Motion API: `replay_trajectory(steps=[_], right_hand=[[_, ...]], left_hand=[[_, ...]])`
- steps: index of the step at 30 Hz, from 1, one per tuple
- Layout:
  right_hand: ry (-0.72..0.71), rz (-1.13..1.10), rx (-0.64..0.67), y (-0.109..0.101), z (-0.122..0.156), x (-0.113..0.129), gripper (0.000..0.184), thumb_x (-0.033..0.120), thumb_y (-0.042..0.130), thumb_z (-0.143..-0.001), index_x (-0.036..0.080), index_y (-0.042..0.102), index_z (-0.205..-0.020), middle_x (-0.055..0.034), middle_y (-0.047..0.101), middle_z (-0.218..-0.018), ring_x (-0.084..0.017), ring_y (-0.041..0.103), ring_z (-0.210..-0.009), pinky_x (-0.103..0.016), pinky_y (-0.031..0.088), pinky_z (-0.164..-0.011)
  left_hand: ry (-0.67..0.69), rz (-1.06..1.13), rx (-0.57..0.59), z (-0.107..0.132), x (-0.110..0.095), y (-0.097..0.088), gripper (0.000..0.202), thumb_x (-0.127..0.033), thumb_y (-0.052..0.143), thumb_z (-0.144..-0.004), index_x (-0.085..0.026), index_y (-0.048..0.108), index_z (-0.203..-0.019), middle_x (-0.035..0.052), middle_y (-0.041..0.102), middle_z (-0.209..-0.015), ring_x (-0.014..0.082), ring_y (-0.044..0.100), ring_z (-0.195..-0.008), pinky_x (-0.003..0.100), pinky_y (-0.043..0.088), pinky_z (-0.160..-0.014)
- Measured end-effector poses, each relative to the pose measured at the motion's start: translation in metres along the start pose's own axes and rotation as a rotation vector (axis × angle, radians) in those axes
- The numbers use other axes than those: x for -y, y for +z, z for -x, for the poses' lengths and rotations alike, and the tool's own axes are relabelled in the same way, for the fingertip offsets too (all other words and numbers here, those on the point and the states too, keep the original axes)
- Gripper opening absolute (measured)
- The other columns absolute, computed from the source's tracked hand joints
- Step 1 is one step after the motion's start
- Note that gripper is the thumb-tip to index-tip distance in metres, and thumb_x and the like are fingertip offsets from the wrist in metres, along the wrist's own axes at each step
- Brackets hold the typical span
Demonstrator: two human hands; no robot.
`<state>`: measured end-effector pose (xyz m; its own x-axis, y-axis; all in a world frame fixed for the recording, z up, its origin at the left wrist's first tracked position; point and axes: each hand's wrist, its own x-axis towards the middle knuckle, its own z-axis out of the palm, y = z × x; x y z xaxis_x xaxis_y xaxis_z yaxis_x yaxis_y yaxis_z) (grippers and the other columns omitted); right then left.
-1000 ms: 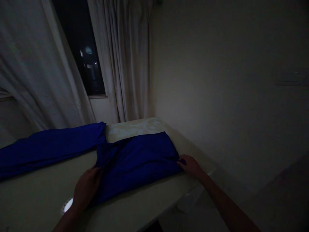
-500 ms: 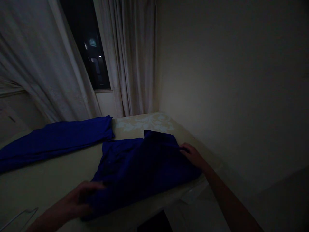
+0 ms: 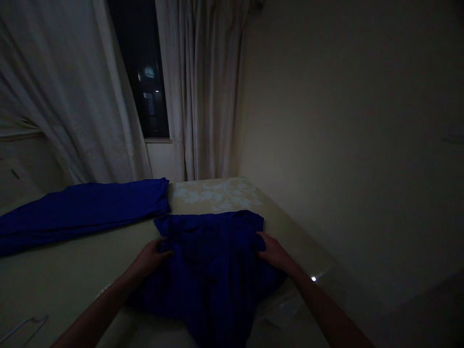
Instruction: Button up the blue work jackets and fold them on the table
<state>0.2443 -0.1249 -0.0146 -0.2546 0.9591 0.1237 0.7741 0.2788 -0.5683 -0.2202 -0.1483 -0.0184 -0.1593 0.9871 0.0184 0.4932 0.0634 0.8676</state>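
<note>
A dark blue garment lies partly folded on a pale table in a dim room, its near end hanging over the front edge. My left hand grips the garment's left edge with fingers closed on the cloth. My right hand holds its right edge the same way. A second blue garment lies stretched out along the table's back left, apart from both hands.
Pale curtains frame a dark window behind the table. A plain wall runs along the right. A wire hanger lies at the table's near left. A small light spot shows near my right wrist.
Both hands have drawn the garment toward me and folded it narrower; its near end now hangs over the table's front edge. My left hand moved up to the left edge.
</note>
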Motion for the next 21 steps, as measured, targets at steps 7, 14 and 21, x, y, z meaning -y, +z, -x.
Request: replay_trajectory(steps=[7, 14, 21], right_hand=[[-0.075, 0.154, -0.27, -0.062, -0.08, 0.028, 0.029, 0.018, 0.059, -0.091, 0.02, 0.072, -0.117, -0.0114, 0.075, -0.121, -0.027, 0.068, -0.116, -0.036, 0.047, -0.107], [0.05, 0.207, -0.493, -0.062, -0.126, 0.045, 0.043, 0.016, 0.038, -0.103, 0.012, 0.066, -0.134, -0.0201, 0.067, -0.135, -0.029, 0.064, -0.121, -0.044, 0.043, -0.111], [0.075, -0.11, -0.453, -0.005, 0.001, -0.073, 0.045, 0.042, 0.047, -0.088, 0.023, 0.075, -0.117, -0.0152, 0.076, -0.12, -0.035, 0.068, -0.119, -0.053, 0.052, -0.108]], left_hand=[[0.449, 0.036, -0.188, -0.056, -0.096, -0.033, 0.045, -0.049, 0.061, -0.081, -0.017, 0.077, -0.109, 0.012, 0.077, -0.113, 0.0317, 0.07, -0.11, 0.046, 0.052, -0.106], [0.274, -0.1, -0.347, -0.091, -0.118, -0.05, 0.057, -0.048, 0.051, -0.084, -0.009, 0.074, -0.118, 0.0204, 0.076, -0.119, 0.0359, 0.067, -0.117, 0.048, 0.05, -0.108], [0.135, -0.029, -0.152, 0.036, 0.048, -0.07, 0.051, -0.075, 0.058, -0.076, -0.033, 0.08, -0.095, 0.0042, 0.081, -0.11, 0.037, 0.072, -0.112, 0.048, 0.056, -0.104]])
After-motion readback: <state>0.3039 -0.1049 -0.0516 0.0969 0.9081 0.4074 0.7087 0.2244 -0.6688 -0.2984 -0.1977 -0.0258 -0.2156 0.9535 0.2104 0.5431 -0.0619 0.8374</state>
